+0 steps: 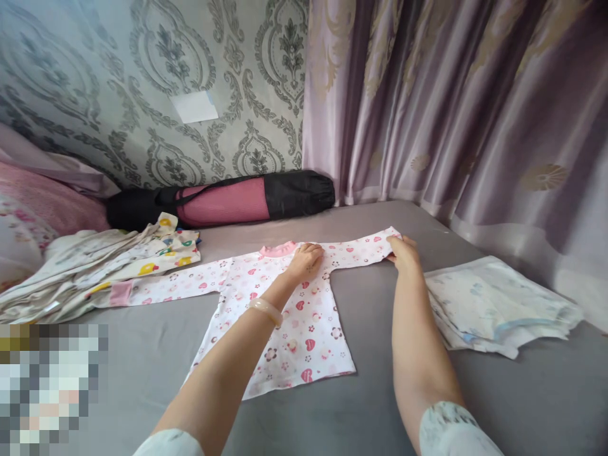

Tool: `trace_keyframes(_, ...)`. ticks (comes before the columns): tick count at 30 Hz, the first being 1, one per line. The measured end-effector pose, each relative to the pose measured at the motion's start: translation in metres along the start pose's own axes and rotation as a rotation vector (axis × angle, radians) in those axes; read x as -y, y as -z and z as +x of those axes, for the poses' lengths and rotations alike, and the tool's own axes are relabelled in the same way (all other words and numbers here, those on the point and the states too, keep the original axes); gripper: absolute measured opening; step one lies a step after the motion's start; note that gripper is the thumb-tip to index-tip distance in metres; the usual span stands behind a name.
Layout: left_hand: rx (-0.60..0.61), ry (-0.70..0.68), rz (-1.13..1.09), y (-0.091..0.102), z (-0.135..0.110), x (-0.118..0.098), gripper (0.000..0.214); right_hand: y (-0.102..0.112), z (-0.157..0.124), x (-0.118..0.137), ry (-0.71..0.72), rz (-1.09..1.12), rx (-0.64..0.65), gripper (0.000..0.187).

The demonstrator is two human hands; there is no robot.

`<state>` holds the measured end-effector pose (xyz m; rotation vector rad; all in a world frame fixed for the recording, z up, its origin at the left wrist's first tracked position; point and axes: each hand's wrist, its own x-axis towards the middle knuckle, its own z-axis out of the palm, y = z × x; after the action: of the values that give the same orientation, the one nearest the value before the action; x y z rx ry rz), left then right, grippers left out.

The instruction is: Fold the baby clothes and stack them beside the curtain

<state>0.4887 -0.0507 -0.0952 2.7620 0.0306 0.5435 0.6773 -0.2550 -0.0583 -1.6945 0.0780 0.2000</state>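
A small white long-sleeved shirt [304, 329] with pink hearts and a pink collar lies spread flat on the grey bed sheet [389, 411]. My left hand [306, 258] rests with curled fingers on the shirt's chest just below the collar; a pale bangle is on that wrist. My right hand [403, 249] pinches the cuff end of the shirt's right sleeve, which lies stretched out sideways. The left sleeve lies stretched toward the pile of clothes at the left.
A heap of unfolded printed clothes [95, 266] lies at the left. Folded pale garments [494, 304] are stacked at the right. A rolled pink mat in a black bag [223, 199] lies against the patterned wall. Purple curtains [456, 107] hang behind. Pink bedding [42, 196] sits far left.
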Motion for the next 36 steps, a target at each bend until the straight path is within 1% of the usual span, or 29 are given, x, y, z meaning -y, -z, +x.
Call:
trace_keyframes(2,0.028,0.044,-0.005,-0.004,0.002,-0.004,0.032,-0.002,-0.007,0.010,-0.097,0.159,-0.013,0.016)
trace_keyframes(4,0.040,0.090,0.009,-0.006,0.001,-0.006,0.033,-0.002,-0.014,0.020,-0.144,0.263,-0.030,0.015)
trace_keyframes(7,0.080,0.144,0.039,-0.006,-0.002,-0.008,0.039,-0.002,-0.022,0.036,-0.173,0.389,-0.020,0.013)
trace_keyframes(10,0.161,0.199,0.058,-0.003,-0.002,-0.011,0.052,-0.002,-0.028,0.048,-0.210,0.526,0.026,0.012)
trace_keyframes(13,0.235,0.245,0.044,-0.001,0.002,-0.014,0.066,-0.005,-0.036,0.059,-0.194,0.613,0.084,0.012)
trace_keyframes(18,0.305,0.308,0.003,0.004,0.014,-0.017,0.086,-0.012,-0.051,0.069,-0.149,0.634,0.180,0.011)
trace_keyframes(21,0.320,0.291,-0.026,0.007,0.022,-0.014,0.093,-0.018,-0.056,0.072,-0.144,0.635,0.249,0.010)
trace_keyframes(24,0.328,0.252,-0.049,0.008,0.030,-0.008,0.095,-0.023,-0.061,0.073,-0.138,0.633,0.302,0.010)
trace_keyframes(30,0.363,0.264,-0.060,0.007,0.038,0.000,0.096,-0.034,-0.071,0.077,-0.178,0.648,0.367,0.009)
trace_keyframes(32,0.383,0.267,-0.051,0.008,0.038,-0.001,0.094,-0.040,-0.075,0.078,-0.189,0.653,0.380,0.009)
trace_keyframes(34,0.375,0.294,-0.064,0.013,0.033,-0.004,0.094,-0.047,-0.079,0.078,-0.194,0.645,0.396,0.009)
trace_keyframes(36,0.310,0.330,-0.133,0.020,0.024,-0.006,0.091,-0.055,-0.084,0.076,-0.187,0.626,0.428,0.009)
